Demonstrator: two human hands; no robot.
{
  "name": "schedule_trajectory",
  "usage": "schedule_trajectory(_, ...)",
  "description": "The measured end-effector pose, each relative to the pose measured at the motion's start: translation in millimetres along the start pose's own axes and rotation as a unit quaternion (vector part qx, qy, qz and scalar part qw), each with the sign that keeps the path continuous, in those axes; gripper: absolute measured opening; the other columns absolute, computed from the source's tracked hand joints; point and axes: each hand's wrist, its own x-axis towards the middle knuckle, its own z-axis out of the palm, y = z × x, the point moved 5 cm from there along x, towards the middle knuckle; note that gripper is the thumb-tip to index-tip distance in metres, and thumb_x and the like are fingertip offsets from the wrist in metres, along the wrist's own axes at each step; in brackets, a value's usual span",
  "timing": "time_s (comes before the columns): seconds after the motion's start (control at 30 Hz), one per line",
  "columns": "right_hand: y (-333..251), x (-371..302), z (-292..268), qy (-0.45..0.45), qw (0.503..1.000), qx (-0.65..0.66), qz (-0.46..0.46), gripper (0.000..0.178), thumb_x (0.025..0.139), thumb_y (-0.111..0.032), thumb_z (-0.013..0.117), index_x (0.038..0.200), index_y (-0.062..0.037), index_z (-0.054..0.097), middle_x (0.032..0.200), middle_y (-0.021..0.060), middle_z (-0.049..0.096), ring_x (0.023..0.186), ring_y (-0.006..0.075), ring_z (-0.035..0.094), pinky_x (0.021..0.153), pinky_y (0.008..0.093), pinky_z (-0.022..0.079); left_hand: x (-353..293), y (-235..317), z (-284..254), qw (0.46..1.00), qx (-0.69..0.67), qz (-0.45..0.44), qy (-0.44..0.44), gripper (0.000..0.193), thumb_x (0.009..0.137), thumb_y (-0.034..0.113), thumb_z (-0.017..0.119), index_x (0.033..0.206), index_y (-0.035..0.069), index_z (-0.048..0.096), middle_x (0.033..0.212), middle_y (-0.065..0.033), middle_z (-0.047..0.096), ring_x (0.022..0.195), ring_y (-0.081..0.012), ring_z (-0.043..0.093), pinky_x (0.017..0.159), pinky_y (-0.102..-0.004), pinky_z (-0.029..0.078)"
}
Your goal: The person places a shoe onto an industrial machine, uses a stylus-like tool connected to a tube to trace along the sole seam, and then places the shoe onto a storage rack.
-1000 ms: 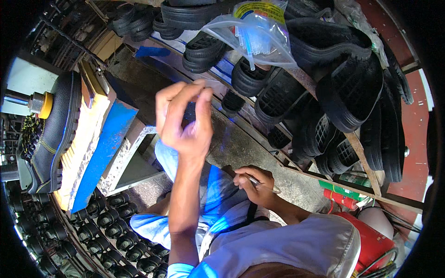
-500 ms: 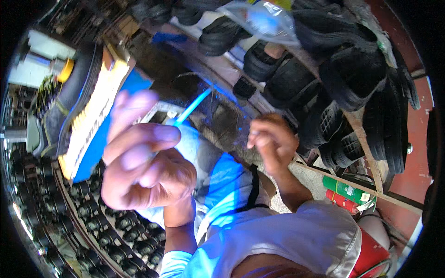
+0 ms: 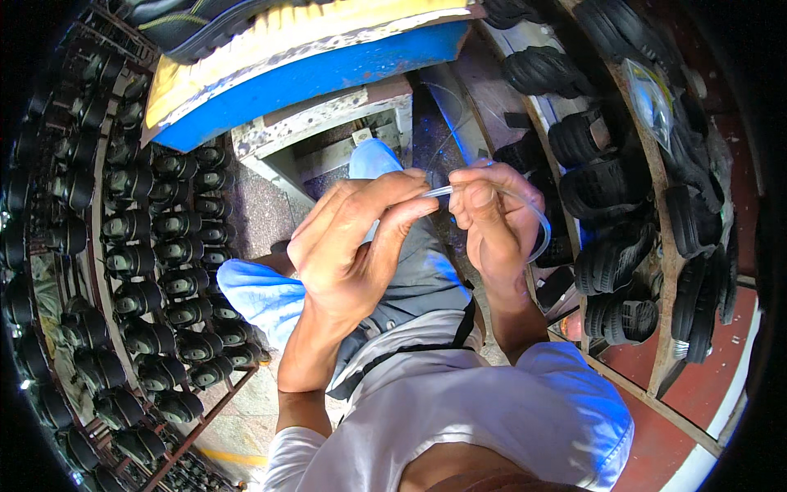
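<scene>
Above my lap, both hands are raised close together on a thin translucent cord or tube (image 3: 544,225). My left hand (image 3: 344,238) pinches it between thumb and fingertips. My right hand (image 3: 496,217) grips it just to the right with curled fingers. Only a short pale length shows between the two hands. Past the right hand, the rest bends in a loop around its outer side. Whether it is hollow cannot be made out.
Ahead stands a blue-edged bench (image 3: 320,78) with a yellow top and a dark shoe (image 3: 197,33) on it. Racks of black shoes (image 3: 176,283) fill the left side. Shelves with black soles (image 3: 607,184) run along the right, a clear plastic bag (image 3: 649,98) among them.
My hands were apart, with the left one raised close and holding the pale cord; now they meet on it. The view has swung, bringing the bench to the top centre.
</scene>
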Motion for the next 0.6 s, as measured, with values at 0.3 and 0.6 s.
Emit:
schedule_trajectory(0.3, 1.3, 2.1, 10.1, 0.000, 0.997, -0.069, 0.046, 0.017, 0.093, -0.009, 0.071, 0.102, 0.0050, 0.072, 0.083, 0.0107, 0.071, 0.067, 0.0094, 0.064, 0.058, 0.0221, 0.049, -4.9, -9.3, -9.9, 0.997, 0.049, 0.051, -0.008, 0.018, 0.076, -0.008, 0.078, 0.093, -0.003, 0.071, 0.089, -0.0127, 0.075, 0.072, -0.0235, 0.071, 0.068, -0.0294, 0.055)
schedule_trajectory(0.6, 10.7, 7.5, 3.5, -0.071, 0.965, -0.242, 0.069, 0.015, 0.093, -0.006, 0.071, 0.102, 0.0055, 0.074, 0.084, 0.0101, 0.073, 0.070, 0.0120, 0.069, 0.058, 0.0225, 0.052, -14.2, -37.0, 5.7, 0.985, -0.029, -0.134, -0.102, 0.038, 0.086, -0.002, 0.072, 0.123, 0.000, 0.063, 0.088, -0.0126, 0.073, 0.074, -0.0264, 0.070, 0.066, -0.0332, 0.055)
